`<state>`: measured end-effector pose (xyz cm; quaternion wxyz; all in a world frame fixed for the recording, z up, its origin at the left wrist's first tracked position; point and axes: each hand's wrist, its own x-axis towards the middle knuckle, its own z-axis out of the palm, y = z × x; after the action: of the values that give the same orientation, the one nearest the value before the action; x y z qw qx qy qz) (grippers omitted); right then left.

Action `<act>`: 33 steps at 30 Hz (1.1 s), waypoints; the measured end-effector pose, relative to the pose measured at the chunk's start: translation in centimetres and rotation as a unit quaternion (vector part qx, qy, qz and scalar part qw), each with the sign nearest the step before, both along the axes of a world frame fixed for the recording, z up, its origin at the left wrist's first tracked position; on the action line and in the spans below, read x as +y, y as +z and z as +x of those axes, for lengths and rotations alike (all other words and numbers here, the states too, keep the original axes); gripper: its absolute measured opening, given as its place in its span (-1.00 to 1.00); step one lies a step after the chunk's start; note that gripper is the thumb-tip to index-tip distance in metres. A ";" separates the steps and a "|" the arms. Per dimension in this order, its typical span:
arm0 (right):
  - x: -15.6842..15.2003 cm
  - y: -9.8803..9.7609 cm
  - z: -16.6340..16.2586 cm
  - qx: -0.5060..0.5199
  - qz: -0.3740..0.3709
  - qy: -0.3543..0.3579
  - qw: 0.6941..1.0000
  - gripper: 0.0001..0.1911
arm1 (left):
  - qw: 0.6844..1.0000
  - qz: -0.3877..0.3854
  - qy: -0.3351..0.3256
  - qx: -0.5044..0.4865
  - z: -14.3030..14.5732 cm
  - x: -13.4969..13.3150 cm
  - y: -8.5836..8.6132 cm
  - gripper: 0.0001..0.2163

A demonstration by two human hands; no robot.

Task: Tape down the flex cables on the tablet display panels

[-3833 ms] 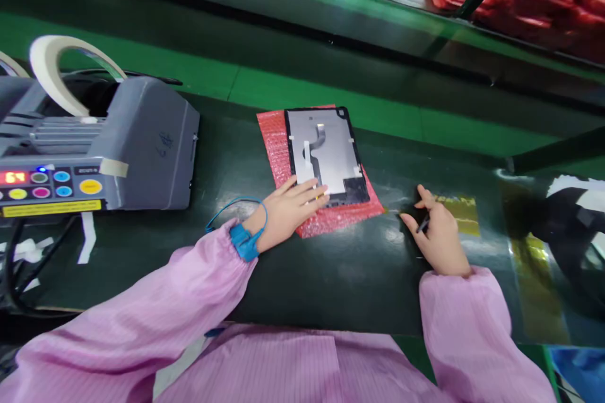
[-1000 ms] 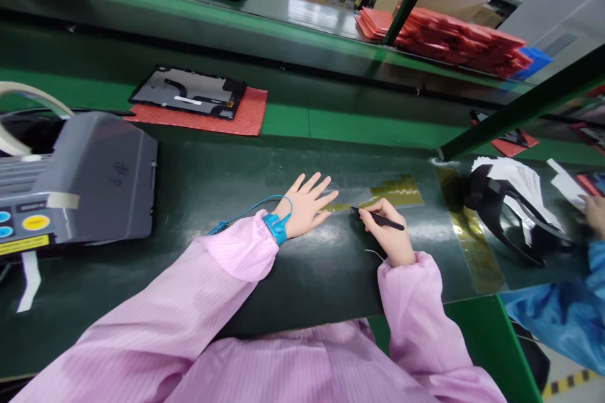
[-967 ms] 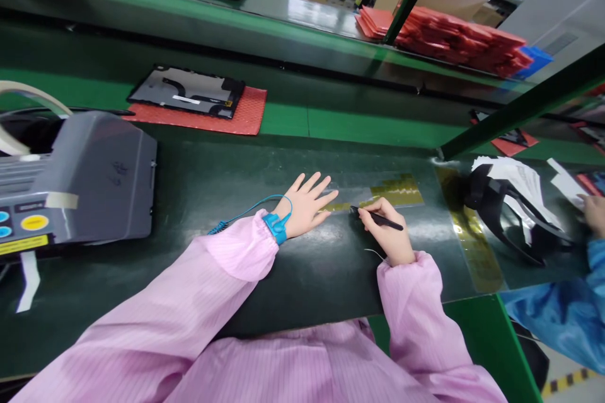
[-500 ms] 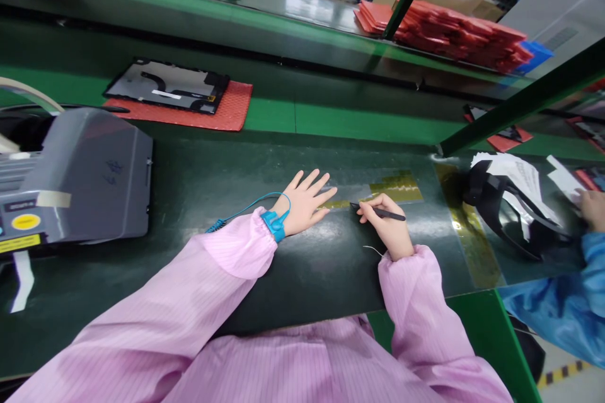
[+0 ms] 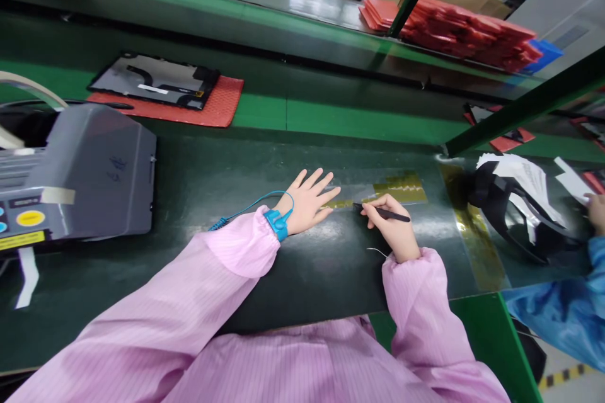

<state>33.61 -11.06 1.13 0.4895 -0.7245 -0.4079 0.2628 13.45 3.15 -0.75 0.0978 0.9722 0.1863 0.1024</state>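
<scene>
My left hand (image 5: 309, 201) lies palm down on the dark green bench top (image 5: 302, 289), its fingers spread and nothing in it. A blue wrist strap (image 5: 276, 225) with a coiled cord circles that wrist. In my right hand (image 5: 394, 230) is a slim black pen-like tool (image 5: 390, 214), pinched between thumb and fingers. Its dark tip points left, close to the bench surface and beside a strip of yellowish tape (image 5: 344, 203). More of this tape (image 5: 401, 187) lies just beyond my right hand. The tool's exact kind cannot be made out.
A grey tape dispenser (image 5: 104, 170) stands at left. Behind, a display panel (image 5: 177, 75) lies on red bubble wrap (image 5: 229, 104) on a green belt (image 5: 321, 119). At right are a black holder (image 5: 503, 201) with white strips and a co-worker's hand (image 5: 596, 211). Red bags (image 5: 472, 31) fill the shelf.
The display panel and its red bubble wrap have shifted left with the belt's seam. The view has shifted slightly. My hands keep nearly the same pose on the bench.
</scene>
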 end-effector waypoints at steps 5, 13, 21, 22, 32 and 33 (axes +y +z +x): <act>0.3 -0.1 -0.2 0.016 0.010 -0.012 1.000 -0.57 | 1.000 -0.005 -0.001 -0.002 0.0 0.0 0.1 -0.52; -0.2 0.7 -0.6 0.066 0.037 0.002 0.997 -0.56 | 1.000 -0.023 -0.004 -0.013 0.0 0.0 0.0 -0.52; 0.1 -0.2 -0.1 0.127 0.067 -0.001 0.990 -0.51 | 0.993 -0.092 0.007 -0.070 -2.2 -0.6 1.7 -0.58; 0.2 -0.2 0.0 0.135 0.071 0.001 0.988 -0.50 | 0.986 -0.136 0.009 -0.098 -3.5 -0.9 2.2 -0.61; 2.5 -0.1 0.7 0.214 0.079 0.042 0.973 -0.48 | 0.712 -0.599 0.195 -0.311 -27.0 -7.1 4.6 -0.59; 2.6 0.0 0.7 0.225 0.080 0.046 0.970 -0.48 | 0.708 -0.581 0.226 -0.331 -29.1 -7.6 4.4 -0.61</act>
<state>34.27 -8.50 1.10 0.6126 -0.5853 -0.3401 0.4079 -15.66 -4.46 3.62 0.6730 0.5559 0.3785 0.3078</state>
